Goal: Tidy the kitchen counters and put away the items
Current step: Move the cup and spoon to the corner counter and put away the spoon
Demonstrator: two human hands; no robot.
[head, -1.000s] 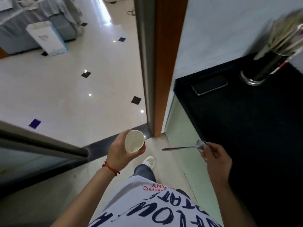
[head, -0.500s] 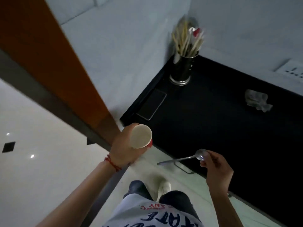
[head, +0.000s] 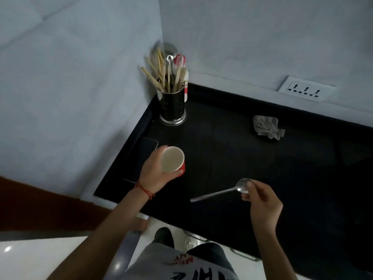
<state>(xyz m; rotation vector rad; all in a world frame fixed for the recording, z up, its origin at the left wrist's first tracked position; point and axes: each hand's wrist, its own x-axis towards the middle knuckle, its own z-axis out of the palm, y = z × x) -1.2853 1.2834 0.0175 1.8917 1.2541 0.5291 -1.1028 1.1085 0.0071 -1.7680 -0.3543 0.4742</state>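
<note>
The left hand (head: 155, 171) reaches forward over the near left corner of the black bench (head: 262, 164), its fingers and thumb wrapped round a red cup (head: 172, 162) that tips its white inside toward the camera. A red thread circles that wrist. The right hand (head: 262, 201) hangs above the bench's front part, its fingers curled, pinching the bowl of a spoon (head: 220, 192); the handle points left, toward the other forearm, and lies nearly level in the air.

The person's shirt (head: 181, 267) carries dark and red lettering at the bottom of the view, seen upside down and cut off, too partial to read. A white socket (head: 306, 88) sits on the back wall; its slots show, but no writing can be made out.

A steel holder (head: 173, 107) full of chopsticks and utensils stands upright in the far left corner where the two walls meet. A dark phone (head: 148, 145) lies flat along the left edge, just beyond the cup and partly behind the left hand. A crumpled rag (head: 267, 127) lies near the back wall, well apart from both hands. Between holder, rag and hands the bench top is bare and dark. Its front edge runs diagonally from the left corner down to the right, with pale floor below it.
</note>
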